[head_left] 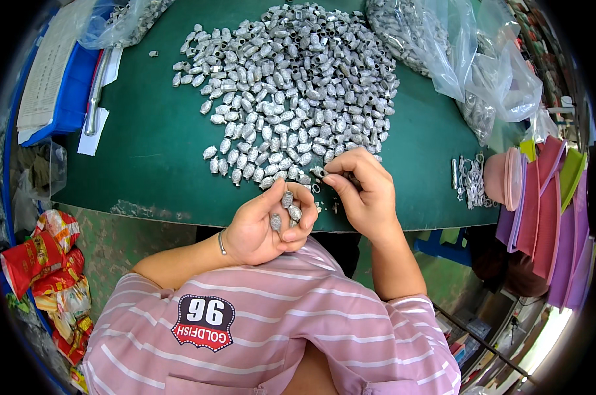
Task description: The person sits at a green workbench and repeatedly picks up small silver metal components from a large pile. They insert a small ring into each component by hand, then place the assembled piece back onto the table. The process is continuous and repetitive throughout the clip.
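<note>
My left hand (250,229) is turned palm up near the table's front edge, its fingers curled around several small grey metal beads (294,212). My right hand (369,201) pinches one grey bead (319,172) between thumb and fingertips, just right of the left hand. Beyond both hands spreads a large pile of the same barrel-shaped, patterned metal beads (291,99), some with open round ends showing. A few small bits lie on the table between the hands, too small to name.
The green table (147,131) curves round in front of me. Clear plastic bags (472,56) of beads stand at the far right, with white cords (470,179) below them. A blue tray (74,99) with papers is at left. Pink and purple bins (548,210) stand at right.
</note>
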{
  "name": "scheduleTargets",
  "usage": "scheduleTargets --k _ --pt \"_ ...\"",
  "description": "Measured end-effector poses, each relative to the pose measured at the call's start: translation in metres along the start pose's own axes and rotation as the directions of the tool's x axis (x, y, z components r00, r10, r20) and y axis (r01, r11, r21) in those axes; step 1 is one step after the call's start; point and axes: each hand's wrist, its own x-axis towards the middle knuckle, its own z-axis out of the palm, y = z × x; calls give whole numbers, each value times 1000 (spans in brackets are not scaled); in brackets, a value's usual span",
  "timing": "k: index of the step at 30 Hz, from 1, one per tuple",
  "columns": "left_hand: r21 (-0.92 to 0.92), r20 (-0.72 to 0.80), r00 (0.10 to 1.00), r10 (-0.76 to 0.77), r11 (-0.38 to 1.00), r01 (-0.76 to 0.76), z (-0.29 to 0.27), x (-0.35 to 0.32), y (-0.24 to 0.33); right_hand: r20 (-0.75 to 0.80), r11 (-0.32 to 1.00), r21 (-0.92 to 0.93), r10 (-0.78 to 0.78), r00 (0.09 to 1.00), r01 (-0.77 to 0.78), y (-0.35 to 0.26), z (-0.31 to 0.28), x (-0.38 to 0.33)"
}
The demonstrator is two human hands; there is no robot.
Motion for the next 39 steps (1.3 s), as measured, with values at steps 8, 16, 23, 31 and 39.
scheduleTargets --k 8,16,23,31,39 --pt "4 -23 1000 0 1000 0 2 0 0 285 -57 958 244 927 -280 6 -4 -13" --pt "-9 -26 1000 6 1000 -6 3 0 0 375 -373 890 272 886 -262 12 -4 -15" --pt "-5 6 1000 6 1000 -6 0 0 -1 273 404 779 469 840 -479 4 -14 -7" --pt "3 -10 1000 7 1000 -7 2 -1 1 170 943 -332 67 983 -7 -8 -2 5" --pt "10 -18 1000 -4 1000 4 2 -1 1 95 956 291 5 995 -33 11 -6 -8"
